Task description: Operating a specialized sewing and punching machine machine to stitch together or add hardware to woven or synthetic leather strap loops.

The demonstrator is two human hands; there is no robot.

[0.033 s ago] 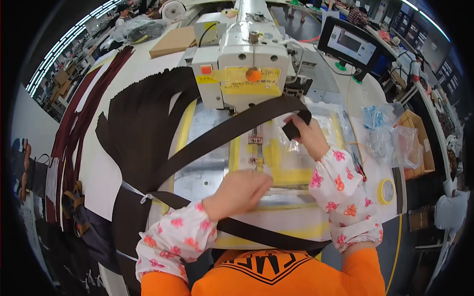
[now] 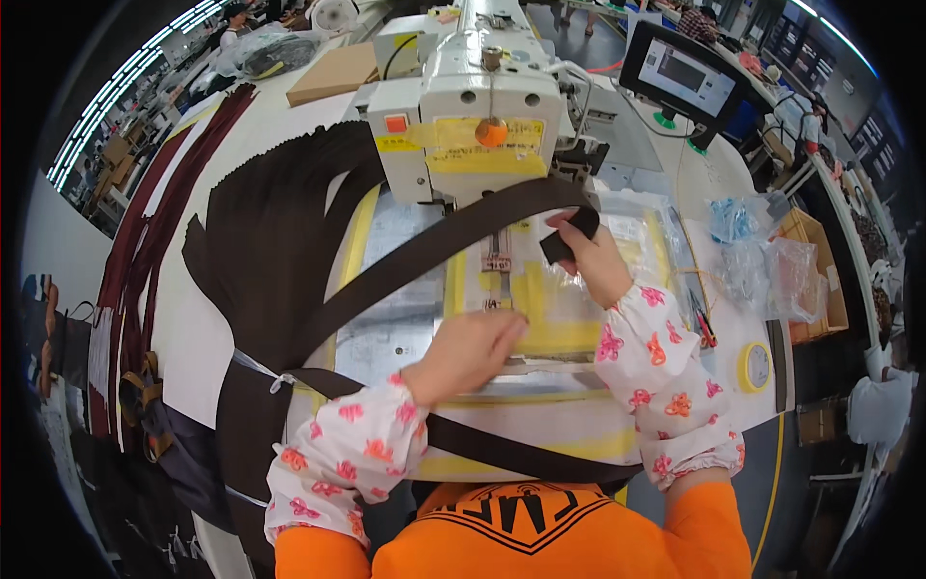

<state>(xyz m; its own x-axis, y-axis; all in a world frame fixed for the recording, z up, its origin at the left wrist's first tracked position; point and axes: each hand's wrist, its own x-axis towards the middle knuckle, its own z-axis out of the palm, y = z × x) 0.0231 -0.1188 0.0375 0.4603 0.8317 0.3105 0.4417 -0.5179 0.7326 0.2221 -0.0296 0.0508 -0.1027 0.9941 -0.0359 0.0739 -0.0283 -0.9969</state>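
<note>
A long dark brown strap [image 2: 424, 236] arches from the bundle on the left across the front of the sewing machine [image 2: 490, 106]. Its folded end is pinched between the thumb and fingers of my right hand [image 2: 596, 261], raised over the right side of the machine bed. My left hand [image 2: 465, 355] hovers above the near middle of the taped metal plate [image 2: 386, 323], its fingers curled in and pressed together. Whatever may be between them is hidden. Many more straps lie in the thick bundle [image 2: 265, 232], gathered by a white tie [image 2: 280, 382]. One strap passes under my left forearm.
A monitor [image 2: 683, 77] stands at the far right. Nearer are clear plastic bags [image 2: 762, 270], a cardboard box [image 2: 820, 280], a yellow tape roll [image 2: 753, 368] and red-handled snips [image 2: 706, 333]. Maroon strips [image 2: 183, 183] lie at the far left. Other people work in the background.
My left hand has moved slightly away from me over the plate, still curled. My right hand keeps its pinch on the strap end and has shifted only a little.
</note>
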